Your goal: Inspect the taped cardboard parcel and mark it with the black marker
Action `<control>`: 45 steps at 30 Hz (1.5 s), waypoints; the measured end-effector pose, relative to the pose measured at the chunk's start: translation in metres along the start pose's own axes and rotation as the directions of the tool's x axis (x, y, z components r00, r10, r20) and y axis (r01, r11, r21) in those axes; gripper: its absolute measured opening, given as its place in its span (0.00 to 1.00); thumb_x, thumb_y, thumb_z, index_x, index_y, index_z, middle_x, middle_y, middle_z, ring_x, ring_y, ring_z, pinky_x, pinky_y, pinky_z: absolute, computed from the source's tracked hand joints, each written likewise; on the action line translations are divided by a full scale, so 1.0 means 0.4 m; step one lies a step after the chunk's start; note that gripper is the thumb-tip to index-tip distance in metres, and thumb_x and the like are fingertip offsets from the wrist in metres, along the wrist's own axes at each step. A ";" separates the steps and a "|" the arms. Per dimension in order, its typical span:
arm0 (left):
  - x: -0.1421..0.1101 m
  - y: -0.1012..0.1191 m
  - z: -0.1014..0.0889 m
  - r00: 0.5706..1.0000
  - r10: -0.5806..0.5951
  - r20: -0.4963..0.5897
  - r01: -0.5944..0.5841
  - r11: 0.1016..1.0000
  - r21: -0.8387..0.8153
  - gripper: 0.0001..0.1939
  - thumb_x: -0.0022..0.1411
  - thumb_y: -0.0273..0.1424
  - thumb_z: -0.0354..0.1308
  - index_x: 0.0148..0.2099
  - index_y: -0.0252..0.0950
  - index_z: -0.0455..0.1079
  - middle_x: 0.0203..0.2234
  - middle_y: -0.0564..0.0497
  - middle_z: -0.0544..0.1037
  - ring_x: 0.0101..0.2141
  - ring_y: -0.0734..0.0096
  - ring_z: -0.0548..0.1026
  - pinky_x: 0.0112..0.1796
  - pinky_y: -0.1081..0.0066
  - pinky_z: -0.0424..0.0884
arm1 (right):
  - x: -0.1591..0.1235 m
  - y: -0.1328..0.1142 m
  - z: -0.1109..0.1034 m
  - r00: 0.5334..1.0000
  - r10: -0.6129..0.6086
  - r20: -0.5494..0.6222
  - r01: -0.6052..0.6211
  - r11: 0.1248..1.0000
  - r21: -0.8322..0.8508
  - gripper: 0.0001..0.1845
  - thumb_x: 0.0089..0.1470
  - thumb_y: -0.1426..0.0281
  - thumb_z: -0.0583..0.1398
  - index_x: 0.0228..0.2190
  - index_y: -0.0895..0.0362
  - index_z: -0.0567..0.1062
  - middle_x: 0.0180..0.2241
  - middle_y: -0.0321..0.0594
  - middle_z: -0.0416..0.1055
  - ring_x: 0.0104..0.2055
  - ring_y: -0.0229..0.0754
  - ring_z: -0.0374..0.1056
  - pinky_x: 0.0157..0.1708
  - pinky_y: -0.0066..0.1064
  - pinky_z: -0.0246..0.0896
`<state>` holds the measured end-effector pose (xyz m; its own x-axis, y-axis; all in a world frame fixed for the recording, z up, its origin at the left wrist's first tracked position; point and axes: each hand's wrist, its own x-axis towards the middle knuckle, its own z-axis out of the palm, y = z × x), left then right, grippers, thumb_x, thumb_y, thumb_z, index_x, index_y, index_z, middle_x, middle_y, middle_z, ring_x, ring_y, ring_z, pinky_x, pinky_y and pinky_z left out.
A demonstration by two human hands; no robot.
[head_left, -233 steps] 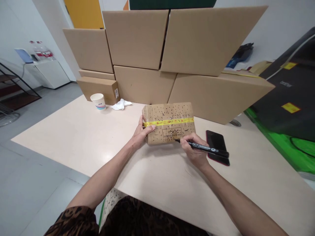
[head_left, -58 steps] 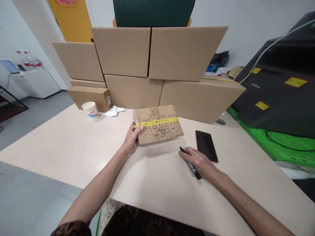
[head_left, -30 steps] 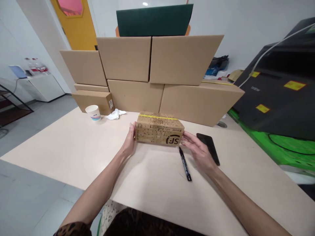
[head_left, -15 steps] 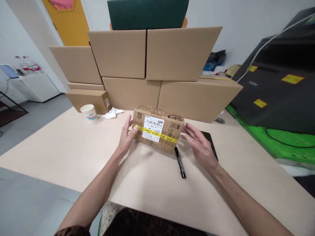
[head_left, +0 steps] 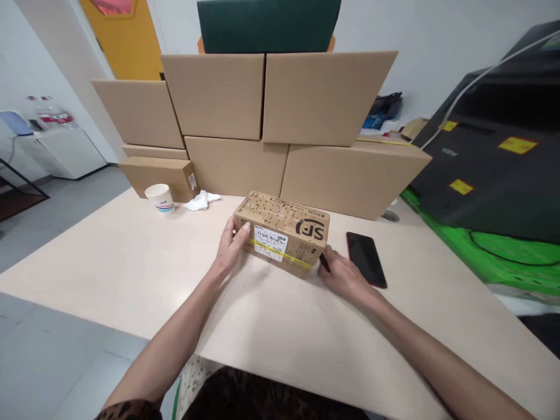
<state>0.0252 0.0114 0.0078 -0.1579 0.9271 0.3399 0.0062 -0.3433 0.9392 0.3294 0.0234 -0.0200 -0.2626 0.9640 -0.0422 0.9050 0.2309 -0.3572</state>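
A small cardboard box (head_left: 284, 224) speckled with black pen marks lies tilted on the pale table (head_left: 131, 256). It has a white label and yellow tape on the side facing me and a black logo on top. My left hand (head_left: 230, 248) grips its left end, thumb on the upper edge. My right hand (head_left: 343, 277) rests on the table at the box's right front corner. Its fingers are curled over a black marker (head_left: 324, 262), of which only one end shows.
A dark phone (head_left: 366, 267) lies just right of my right hand. Large plain cartons (head_left: 306, 99) are stacked behind the box. A paper cup (head_left: 160, 198) and a crumpled tissue (head_left: 199, 201) sit at the back left. A black machine (head_left: 494, 169) stands to the right.
The marker was laid down and the box turned over with both hands. Since half a second ago the box has rolled further, logo up, and my right hand has dropped onto the marker.
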 end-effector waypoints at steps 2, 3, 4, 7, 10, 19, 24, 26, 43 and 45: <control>-0.001 -0.011 0.002 1.000 -0.020 -0.002 0.020 1.000 -0.009 0.35 0.64 0.55 0.64 0.63 0.38 0.68 0.58 0.41 0.78 0.58 0.51 0.74 0.58 0.56 0.72 | 0.059 0.015 -0.019 0.992 -0.013 -0.129 0.019 0.999 0.044 0.25 0.58 0.73 0.58 0.57 0.59 0.72 0.47 0.55 0.80 0.47 0.55 0.77 0.43 0.37 0.66; -0.001 -0.018 0.003 0.999 -0.040 -0.003 0.040 0.999 -0.010 0.37 0.64 0.56 0.64 0.65 0.38 0.66 0.60 0.41 0.76 0.60 0.51 0.73 0.59 0.55 0.71 | 0.081 0.020 -0.026 0.986 -0.017 -0.165 0.025 0.998 0.049 0.23 0.58 0.73 0.58 0.55 0.58 0.73 0.48 0.54 0.80 0.49 0.55 0.76 0.46 0.39 0.67; -0.002 -0.026 0.003 0.998 -0.066 -0.006 0.066 0.998 -0.007 0.38 0.64 0.56 0.64 0.66 0.38 0.64 0.61 0.40 0.75 0.61 0.50 0.73 0.60 0.55 0.71 | 0.096 0.022 -0.031 0.980 -0.025 -0.198 0.036 0.998 0.052 0.22 0.58 0.73 0.57 0.54 0.58 0.74 0.49 0.54 0.79 0.52 0.55 0.75 0.49 0.40 0.67; -0.003 -0.046 0.001 0.986 -0.167 -0.015 0.167 0.985 0.030 0.41 0.63 0.59 0.63 0.67 0.38 0.62 0.61 0.39 0.74 0.62 0.48 0.72 0.62 0.51 0.69 | 0.091 0.016 -0.035 0.978 -0.049 -0.204 0.073 0.991 0.109 0.17 0.59 0.71 0.55 0.48 0.57 0.76 0.46 0.53 0.80 0.49 0.54 0.75 0.49 0.41 0.67; -0.003 -0.054 -0.003 0.974 -0.226 -0.012 0.226 0.974 0.010 0.41 0.61 0.61 0.64 0.64 0.37 0.65 0.58 0.39 0.77 0.60 0.46 0.72 0.61 0.51 0.68 | 0.040 0.002 -0.026 0.989 -0.067 -0.134 0.108 0.936 0.336 0.17 0.60 0.66 0.56 0.47 0.55 0.77 0.35 0.45 0.80 0.36 0.49 0.75 0.38 0.38 0.68; 0.013 -0.022 -0.012 0.983 -0.184 -0.001 0.175 0.935 -0.308 0.42 0.56 0.72 0.56 0.54 0.44 0.79 0.61 0.47 0.79 0.70 0.48 0.64 0.68 0.53 0.60 | -0.016 -0.016 -0.026 0.987 0.054 -0.154 0.125 0.360 0.925 0.34 0.54 0.51 0.69 0.58 0.51 0.74 0.58 0.49 0.78 0.54 0.54 0.77 0.53 0.47 0.74; 0.010 -0.005 -0.007 0.979 -0.202 0.040 0.199 0.881 -0.430 0.39 0.57 0.70 0.58 0.47 0.39 0.81 0.52 0.43 0.84 0.66 0.42 0.71 0.63 0.49 0.69 | -0.022 -0.018 -0.024 0.981 0.108 -0.162 0.138 0.203 0.970 0.30 0.57 0.49 0.68 0.57 0.47 0.77 0.61 0.44 0.77 0.63 0.56 0.73 0.63 0.53 0.67; 0.007 -0.001 -0.004 0.973 -0.214 0.081 0.227 0.864 -0.449 0.38 0.56 0.69 0.60 0.44 0.39 0.80 0.51 0.42 0.85 0.64 0.41 0.73 0.61 0.49 0.71 | -0.025 -0.016 -0.021 0.974 0.126 -0.188 0.164 0.182 0.970 0.28 0.58 0.50 0.67 0.57 0.46 0.77 0.63 0.43 0.76 0.67 0.56 0.70 0.66 0.53 0.65; -0.003 0.003 -0.006 0.975 -0.193 0.107 0.220 0.871 -0.440 0.32 0.58 0.48 0.73 0.60 0.40 0.76 0.64 0.42 0.76 0.71 0.41 0.64 0.69 0.47 0.62 | -0.037 -0.021 -0.019 0.928 0.099 -0.360 0.343 0.150 0.927 0.24 0.61 0.54 0.65 0.58 0.42 0.75 0.66 0.40 0.73 0.71 0.53 0.64 0.71 0.55 0.58; -0.003 0.013 -0.005 0.982 -0.166 0.091 0.189 0.878 -0.440 0.32 0.57 0.47 0.73 0.61 0.40 0.76 0.65 0.41 0.76 0.70 0.41 0.64 0.68 0.47 0.63 | -0.042 -0.024 -0.026 0.917 0.087 -0.389 0.365 0.206 0.908 0.26 0.62 0.53 0.63 0.60 0.42 0.74 0.66 0.42 0.72 0.71 0.54 0.63 0.70 0.55 0.60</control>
<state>0.0234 0.0082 0.0121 -0.0663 0.9810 0.1821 -0.4588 -0.1921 0.8675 0.3284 0.0063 -0.0061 -0.0316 0.9556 0.2930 -0.2129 0.2799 -0.9361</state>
